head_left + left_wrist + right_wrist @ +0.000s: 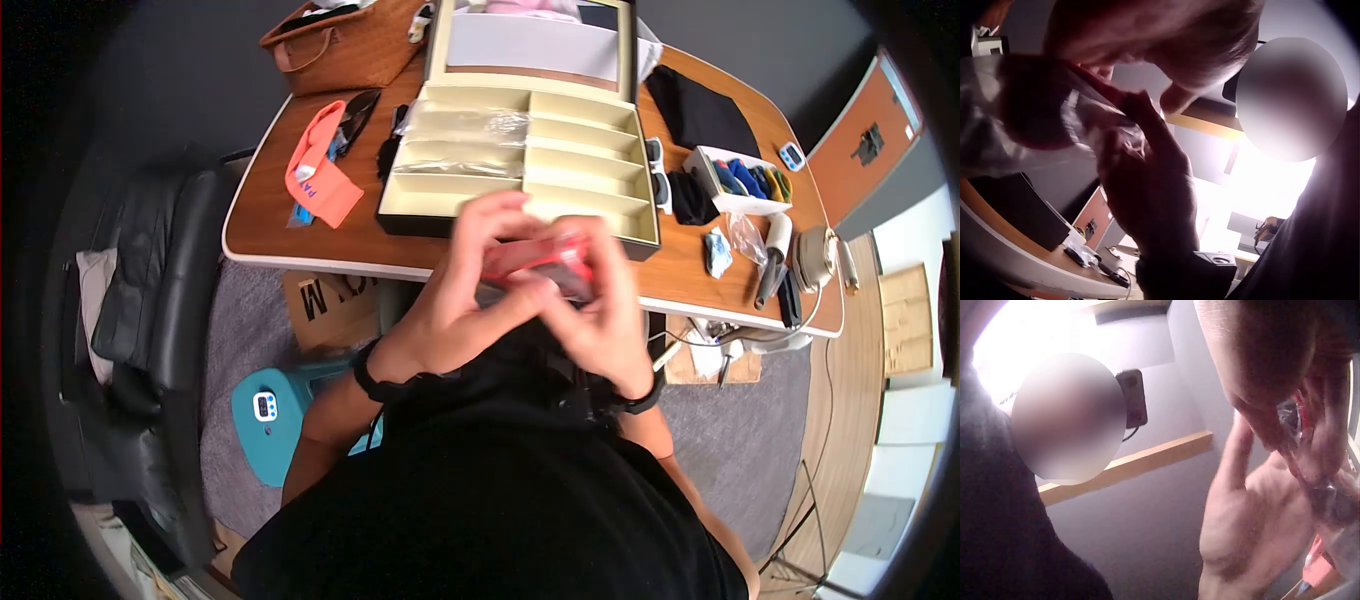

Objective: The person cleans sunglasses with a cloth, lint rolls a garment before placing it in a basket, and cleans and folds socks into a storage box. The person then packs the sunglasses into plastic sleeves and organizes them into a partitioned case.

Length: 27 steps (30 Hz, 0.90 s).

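Both hands are raised in front of the chest, over the near edge of an open display case with cream compartments. Between them is a pair of red-framed sunglasses, blurred in the head view. In the left wrist view a dark rounded lens shows through a clear plastic bag. My left hand grips the sunglasses from the left, thumb toward the body. The right hand pinches the other side, its fingers on the crinkled plastic. Part of the frame is hidden behind fingers.
Clear plastic sleeves lie in the case's left compartments. An orange cloth pouch and dark sunglasses are to the left, below a brown basket. White-framed sunglasses, a white box of colourful cloths and a steamer stand right.
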{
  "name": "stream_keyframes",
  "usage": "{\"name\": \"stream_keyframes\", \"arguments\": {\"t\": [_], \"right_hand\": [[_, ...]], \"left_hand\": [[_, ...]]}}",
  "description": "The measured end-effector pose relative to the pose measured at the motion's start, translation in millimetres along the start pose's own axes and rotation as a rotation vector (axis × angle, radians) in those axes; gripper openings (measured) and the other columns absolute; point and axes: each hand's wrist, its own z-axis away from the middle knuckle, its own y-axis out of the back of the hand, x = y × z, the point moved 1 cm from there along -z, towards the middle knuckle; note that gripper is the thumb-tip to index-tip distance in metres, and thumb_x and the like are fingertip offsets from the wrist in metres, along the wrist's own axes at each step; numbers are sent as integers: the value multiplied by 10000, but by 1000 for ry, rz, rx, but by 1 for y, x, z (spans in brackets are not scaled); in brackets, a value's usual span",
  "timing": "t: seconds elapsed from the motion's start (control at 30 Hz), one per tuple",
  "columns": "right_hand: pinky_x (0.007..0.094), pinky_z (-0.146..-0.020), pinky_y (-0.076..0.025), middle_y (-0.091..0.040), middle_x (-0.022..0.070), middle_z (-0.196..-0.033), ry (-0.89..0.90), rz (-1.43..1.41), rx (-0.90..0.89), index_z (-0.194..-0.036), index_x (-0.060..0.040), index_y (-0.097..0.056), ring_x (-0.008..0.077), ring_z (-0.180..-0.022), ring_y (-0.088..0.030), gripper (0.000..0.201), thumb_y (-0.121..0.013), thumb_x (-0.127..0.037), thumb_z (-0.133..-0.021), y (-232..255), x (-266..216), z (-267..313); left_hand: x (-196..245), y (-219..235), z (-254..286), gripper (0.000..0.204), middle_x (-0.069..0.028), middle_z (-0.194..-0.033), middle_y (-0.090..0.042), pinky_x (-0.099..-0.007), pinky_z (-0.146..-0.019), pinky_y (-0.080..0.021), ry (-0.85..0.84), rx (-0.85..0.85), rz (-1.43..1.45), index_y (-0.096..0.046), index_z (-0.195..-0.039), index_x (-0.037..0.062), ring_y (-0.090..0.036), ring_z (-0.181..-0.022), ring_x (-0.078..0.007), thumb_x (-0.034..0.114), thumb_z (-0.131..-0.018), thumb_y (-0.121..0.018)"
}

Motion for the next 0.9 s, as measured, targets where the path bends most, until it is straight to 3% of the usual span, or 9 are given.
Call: {"name": "stream_keyframes", "arguments": {"t": [0.07, 0.2, 0.37, 0.43, 0.47, 0.57, 0.7, 0.83, 0.9], "right_hand": [[262, -763, -494, -628, 52, -945, -65, -116, 38, -1107, -28, -550, 102, -855, -600, 301, -719, -75, -862, 7, -3, -4], [256, -719, -504, -631, 44, -945, -114, -15, -115, -1026, -3, -606, 98, -842, -602, 250, -754, -59, -832, 17, -3, -3], [271, -680, -530, -675, 80, -924, -91, 240, -344, -1034, 3, -675, 126, -818, -639, 280, -787, -75, -789, 29, -13, -7], [284, -867, -490, -683, 76, -1022, -196, 217, -289, -1052, 17, -678, 150, -968, -631, 307, -779, 10, -763, 44, -15, -9], [258, -759, -529, -693, 93, -968, -21, 292, -189, -1067, 2, -685, 134, -855, -654, 298, -776, -50, -789, 60, -4, -12], [261, -821, -518, -686, 79, -1036, -69, 180, 152, -1105, 15, -656, 134, -909, -645, 262, -715, 3, -850, 99, 2, -17], [249, -830, -515, -691, 61, -1013, -224, 210, 94, -1114, 18, -650, 109, -910, -640, 247, -700, -13, -874, 137, 17, -23], [225, -755, -505, -690, 23, -920, -326, 244, -33, -1080, 6, -663, 69, -833, -616, 203, -696, -73, -897, 136, 43, -34], [222, -725, -496, -684, 20, -900, -343, 303, -72, -1055, 3, -675, 64, -815, -607, 181, -693, -95, -904, 131, 59, -41]], "left_hand": [[1, 1, 4, 472, -111, -1094, -643, -349, -886, -482, 229, -35, 291, -482, -1249, 1, -623, -1022, -175, 176, -888, -731], [14, 27, 9, 389, -182, -978, -659, -381, -777, -488, 200, -213, -213, -563, -1121, 15, -655, -914, -324, 282, -882, -716], [21, 44, 13, 405, -165, -985, -649, -396, -790, -484, 256, -325, -397, -593, -1102, 23, -638, -908, -328, 289, -841, -753], [17, 48, 12, 486, -126, -1131, -622, -348, -868, -476, 58, -221, -385, -588, -1214, 46, -613, -1030, -236, 200, -795, -779], [19, 55, 10, 555, -124, -1215, -578, -349, -939, -452, -2, -135, -439, -570, -1264, 43, -566, -1118, -250, 186, -774, -788], [24, 85, -1, 487, -112, -1224, -581, -360, -969, -445, -32, 172, -627, -569, -1261, 42, -565, -1120, -223, 158, -817, -733], [-11, 152, -20, 314, -122, -1060, -655, -328, -863, -490, -1, 385, -905, -623, -1121, 3, -617, -982, -214, 204, -889, -686], [-56, 199, -27, 300, -106, -1006, -680, -321, -754, -521, 339, 267, -906, -632, -1078, 0, -641, -855, -200, 214, -878, -694], [-86, 214, -25, 327, -110, -1033, -671, -310, -742, -519, 251, 231, -958, -627, -1128, 15, -621, -783, -178, 207, -872, -697]]}}
